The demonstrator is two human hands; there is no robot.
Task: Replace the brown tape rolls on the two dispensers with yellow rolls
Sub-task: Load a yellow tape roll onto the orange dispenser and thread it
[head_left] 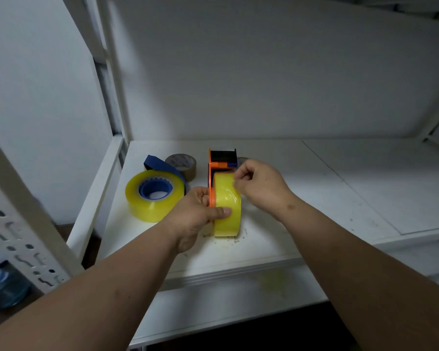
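An orange dispenser (211, 165) stands upright on the white shelf (314, 188), carrying a yellow roll (227, 214). My left hand (197, 211) grips the roll and dispenser from the left, thumb on the roll's face. My right hand (260, 184) pinches the tape's loose end at the roll's top right. To the left lies a blue dispenser (154, 190) fitted with a second yellow roll (150, 207). A brown roll (184, 164) lies flat behind it. Another brown roll is mostly hidden behind my right hand.
A white upright post (112, 72) and side rail (96, 196) bound the shelf on the left. A perforated metal bracket (18, 239) stands at the near left, with a blue-lidded container (3, 287) below it. A lower shelf (226, 305) sits underneath.
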